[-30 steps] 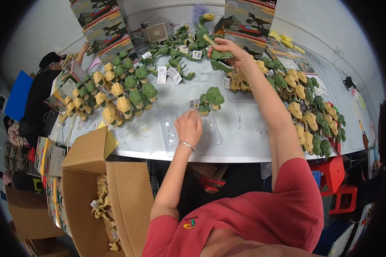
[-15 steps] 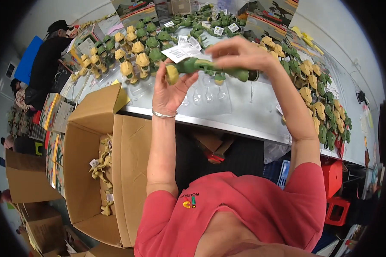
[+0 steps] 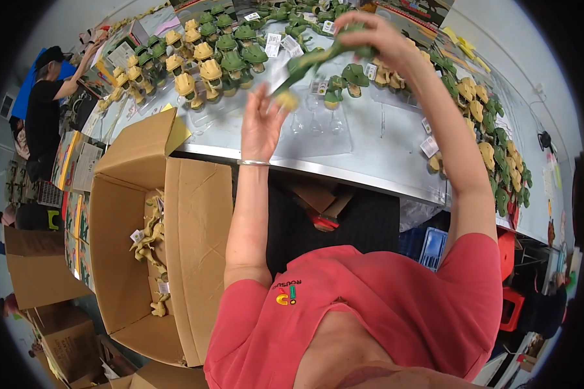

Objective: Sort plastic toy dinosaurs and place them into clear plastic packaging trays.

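Note:
A green toy dinosaur [image 3: 318, 58], blurred by motion, slants between my hands above the table. My right hand [image 3: 386, 45] curls its fingers over the upper end. At the lower end, my left hand [image 3: 263, 126] has thumb and fingers around the toy's tip, beside a round yellow part [image 3: 286, 100] and a smeared white tag. Just below the toy, another green dinosaur [image 3: 353, 79] stands on a clear plastic tray [image 3: 321, 139]. Rows of green and yellow dinosaur heads [image 3: 209, 69] fill the table to the left.
More green and yellow dinosaurs [image 3: 483, 97] crowd the table's right side. An open cardboard box [image 3: 201, 259] holding yellow dinosaurs [image 3: 151, 240] stands left of my body. Printed boxes [image 3: 78, 168] are stacked beyond it. A person in black [image 3: 42, 107] works at the far left.
My right hand has risen and moved away with its end of the dinosaur, so the toy went from nearly level to steeply slanted. The person at the left has straightened and raised an arm.

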{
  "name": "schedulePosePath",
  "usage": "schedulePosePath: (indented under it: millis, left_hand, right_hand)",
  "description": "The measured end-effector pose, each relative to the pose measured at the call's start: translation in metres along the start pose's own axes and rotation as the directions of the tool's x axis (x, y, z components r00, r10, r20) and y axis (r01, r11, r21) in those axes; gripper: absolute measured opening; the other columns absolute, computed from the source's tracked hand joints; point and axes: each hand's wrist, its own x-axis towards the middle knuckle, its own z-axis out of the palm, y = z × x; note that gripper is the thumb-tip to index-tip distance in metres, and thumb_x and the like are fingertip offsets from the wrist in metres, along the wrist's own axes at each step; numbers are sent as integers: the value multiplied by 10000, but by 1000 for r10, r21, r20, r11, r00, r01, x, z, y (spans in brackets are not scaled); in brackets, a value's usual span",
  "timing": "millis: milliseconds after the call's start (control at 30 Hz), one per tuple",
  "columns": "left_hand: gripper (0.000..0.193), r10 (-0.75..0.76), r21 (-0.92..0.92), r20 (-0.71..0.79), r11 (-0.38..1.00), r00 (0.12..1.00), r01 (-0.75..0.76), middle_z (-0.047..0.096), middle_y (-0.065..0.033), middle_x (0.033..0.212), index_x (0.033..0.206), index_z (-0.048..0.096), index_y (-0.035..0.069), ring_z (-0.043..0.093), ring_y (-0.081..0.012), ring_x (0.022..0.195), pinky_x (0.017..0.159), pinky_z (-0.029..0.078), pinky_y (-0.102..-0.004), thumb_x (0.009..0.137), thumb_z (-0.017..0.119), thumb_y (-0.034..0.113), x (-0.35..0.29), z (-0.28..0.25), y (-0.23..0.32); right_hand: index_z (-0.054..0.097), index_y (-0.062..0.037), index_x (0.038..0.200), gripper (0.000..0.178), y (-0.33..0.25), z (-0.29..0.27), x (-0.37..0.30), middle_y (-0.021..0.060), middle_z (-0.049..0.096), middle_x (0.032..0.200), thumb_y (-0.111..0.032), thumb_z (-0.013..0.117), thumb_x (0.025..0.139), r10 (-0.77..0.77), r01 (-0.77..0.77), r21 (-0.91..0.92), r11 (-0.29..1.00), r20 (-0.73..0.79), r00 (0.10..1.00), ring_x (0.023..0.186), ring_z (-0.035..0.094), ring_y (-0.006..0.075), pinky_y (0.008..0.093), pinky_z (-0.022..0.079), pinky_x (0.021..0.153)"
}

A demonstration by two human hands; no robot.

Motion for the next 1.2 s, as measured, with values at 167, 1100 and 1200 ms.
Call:
schedulePosePath:
  millis: [167, 1100, 1200]
  left_hand:
    - [222, -8, 899, 79, 433, 997, -68, 662, -82, 959, 948, 662, 51, 612, -214, 897, 761, 491, -343, 875, 511, 196, 13, -19, -78]
    - [456, 76, 796, 521, -403, 850, -452, 528, -126, 1173, 1162, 567, 104, 506, -309, 941, 769, 415, -467, 709, 526, 97, 38, -50, -103]
    - [613, -42, 723, 427, -583, 903, -369, 431, -110, 1319, 1317, 435, 165, 478, -289, 948, 757, 390, -444, 712, 529, 170, 34, -57, -103]
  right_hand:
    - [636, -55, 961, 303, 47, -56, 58, 194, 641, 802, -148, 635, 672, -357, 170, -462, 870, -352, 865, 742, 616, 363, 409, 494, 673]
    - [622, -57, 927, 278, 100, 74, 66, 191, 602, 958, -70, 584, 652, -200, -64, -894, 444, -169, 965, 913, 607, 393, 491, 473, 782]
    - [625, -52, 923, 271, 85, 89, 60, 198, 605, 961, -80, 590, 656, -89, -78, -919, 387, -122, 989, 900, 614, 389, 477, 483, 772]
